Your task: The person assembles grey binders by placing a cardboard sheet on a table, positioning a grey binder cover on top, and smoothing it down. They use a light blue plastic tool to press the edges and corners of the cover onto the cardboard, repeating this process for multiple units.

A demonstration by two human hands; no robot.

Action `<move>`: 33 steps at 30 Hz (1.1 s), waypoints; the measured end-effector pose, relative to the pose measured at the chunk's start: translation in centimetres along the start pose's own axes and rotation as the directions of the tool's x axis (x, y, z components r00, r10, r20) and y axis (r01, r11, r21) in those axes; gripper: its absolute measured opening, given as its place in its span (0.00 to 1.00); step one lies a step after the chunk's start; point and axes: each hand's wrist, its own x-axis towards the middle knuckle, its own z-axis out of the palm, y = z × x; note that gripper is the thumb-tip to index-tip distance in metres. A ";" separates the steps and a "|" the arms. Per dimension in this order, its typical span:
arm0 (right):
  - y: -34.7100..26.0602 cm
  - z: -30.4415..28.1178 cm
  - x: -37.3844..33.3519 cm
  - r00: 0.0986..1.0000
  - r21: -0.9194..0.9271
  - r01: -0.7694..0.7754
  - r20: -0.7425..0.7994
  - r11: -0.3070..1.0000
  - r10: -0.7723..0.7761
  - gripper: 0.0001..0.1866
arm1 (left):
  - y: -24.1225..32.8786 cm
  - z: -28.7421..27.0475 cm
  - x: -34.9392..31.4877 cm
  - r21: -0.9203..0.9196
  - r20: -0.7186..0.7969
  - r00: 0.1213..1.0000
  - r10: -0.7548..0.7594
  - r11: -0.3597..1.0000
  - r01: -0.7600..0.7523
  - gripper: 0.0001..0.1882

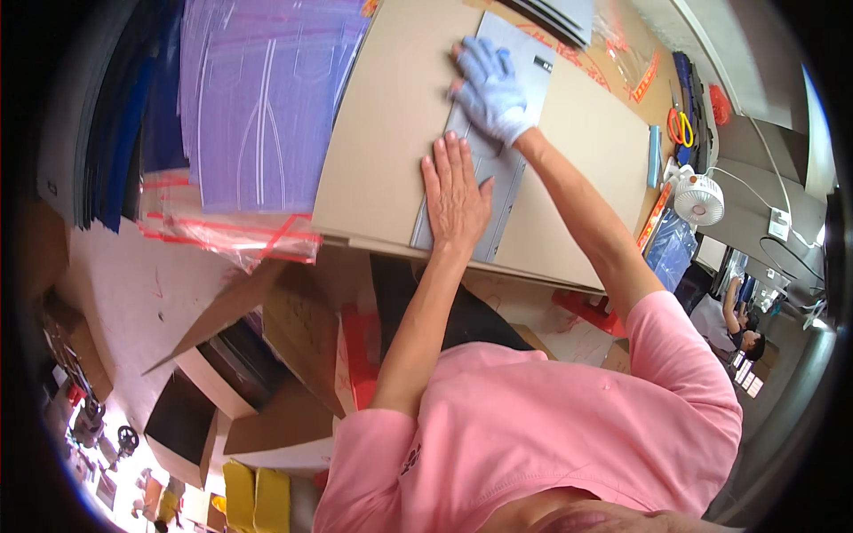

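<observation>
A long, flat grey piece (505, 197) with seam-like lines and a small black label at its far end lies across brown cardboard (373, 133). Its exact kind is not clear. My left hand (458, 191), bare, rests palm down on its nearer part, fingers stretched out. Farther up, my right hand (491, 89) wears a light blue-white glove with some fingertips bare. It lies on the grey piece too, fingers spread and pointing to the far left. Neither hand grips anything.
Purple flat pieces in clear plastic (267, 115) are stacked at left, beside dark blue stacks (133, 142). Grey pieces (560, 18) sit at the far edge. Scissors (681, 128) and a white fan (698, 199) are at right. Open cartons (275, 417) stand below left. Another person (724, 320) is far right.
</observation>
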 end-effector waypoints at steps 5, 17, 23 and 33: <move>-1.7 -2.8 -2.0 0.976 0.119 -0.006 0.217 0.993 -0.020 0.40 | 0.4 -0.2 0.4 0.028 0.028 0.999 -0.030 0.999 0.029 0.39; 1.6 -1.6 1.6 0.967 0.125 -0.132 0.236 0.983 0.100 0.44 | 0.2 -0.2 -0.1 0.104 0.143 0.989 -0.044 0.994 0.029 0.40; 8.9 0.0 7.8 0.949 0.088 -0.283 0.171 0.955 0.265 0.26 | 0.3 -0.2 0.1 0.037 0.094 0.995 -0.021 0.999 0.017 0.39; 1.3 0.3 2.5 0.994 0.013 -0.109 -0.025 0.994 0.109 0.25 | -4.2 -2.4 -6.6 -0.070 0.000 0.992 0.128 0.989 -0.127 0.22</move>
